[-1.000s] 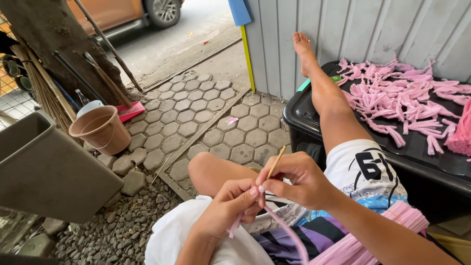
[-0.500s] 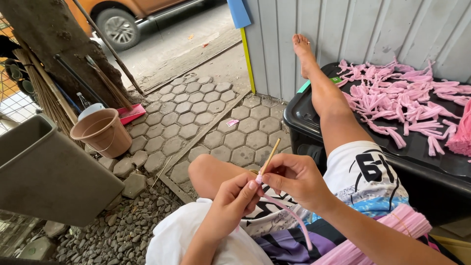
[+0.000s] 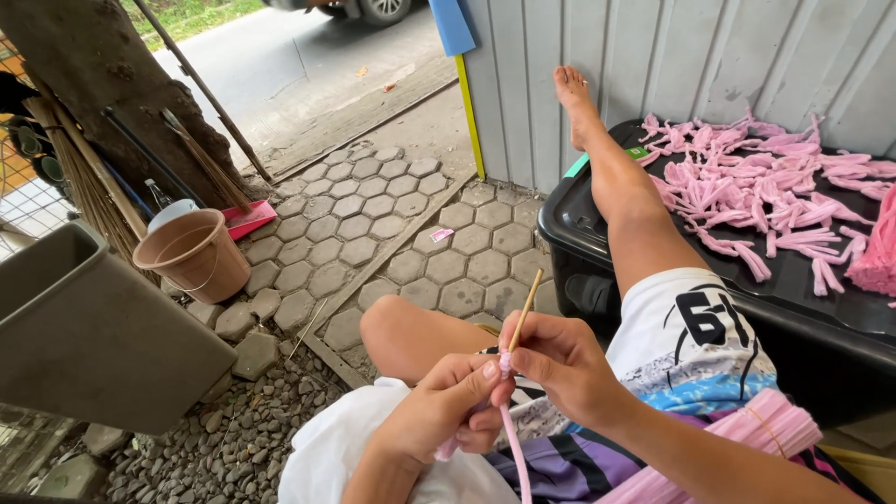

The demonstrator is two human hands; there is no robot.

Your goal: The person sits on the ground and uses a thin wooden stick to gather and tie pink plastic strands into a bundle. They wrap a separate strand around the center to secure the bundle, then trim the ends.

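1. Right hand (image 3: 560, 369): fingers curled tight, thumb and forefinger pinched on a thin wooden stick (image 3: 524, 311). The stick rises up and to the right out of the pinch, tilted, its upper end free.
2. Left hand (image 3: 439, 411): closed, fingertips pressed on a pink strip (image 3: 512, 448) right where it meets the stick. Thumb tip touches the right hand's fingers.
3. The pink strip wraps or bunches at the stick's lower part, between the two hands, then hangs down from the pinch toward the lap. Whether it is knotted there, cannot tell.
4. Both hands sit above the lap, just over the bent left knee; a white cloth (image 3: 373, 457) lies under the left forearm.
5. A bundle of pink strips (image 3: 747, 429) lies across the right thigh, near the right forearm, apart from the hands.
6. Right leg stretches over a black bin (image 3: 821, 327), whose lid bears a scatter of finished pink pieces (image 3: 747, 191), well apart from the hands.
7. Left of the person: tan bucket (image 3: 191, 254) on hexagonal pavers, grey tub (image 3: 84, 345) nearer the camera.
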